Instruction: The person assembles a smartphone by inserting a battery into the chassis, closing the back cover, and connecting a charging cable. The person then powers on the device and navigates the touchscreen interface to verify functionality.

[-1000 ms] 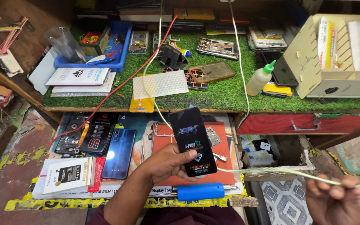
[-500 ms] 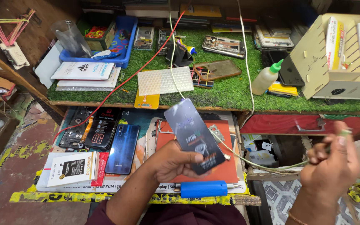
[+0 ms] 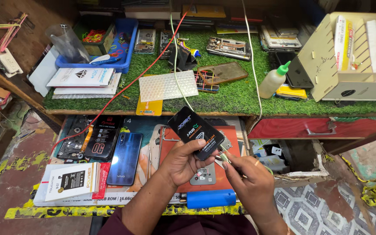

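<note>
My left hand [image 3: 180, 162] grips a black phone display panel [image 3: 195, 132] with printed stickers on its face, tilted above the orange work mat [image 3: 175, 140]. Fingers of my right hand [image 3: 245, 175] pinch a small cable connector [image 3: 223, 157] right at the panel's lower end, where a metal part shows. A thin pale green cable [image 3: 176, 56] runs from there up over the shelf. Under the panel lies a small grey module [image 3: 203, 174] on the mat.
A blue phone [image 3: 125, 157] and a black phone back with orange flex [image 3: 93, 137] lie left of the mat, beside boxed parts [image 3: 71, 181]. A blue-handled tool [image 3: 210, 198] rests at the front edge. The green turf shelf [image 3: 240, 93] holds a squeeze bottle [image 3: 274, 80], bubble wrap [image 3: 167, 85], a blue bin [image 3: 119, 43].
My right hand came in from the right with the cable end and now meets the panel's lower edge. My left hand has tilted and lifted the panel.
</note>
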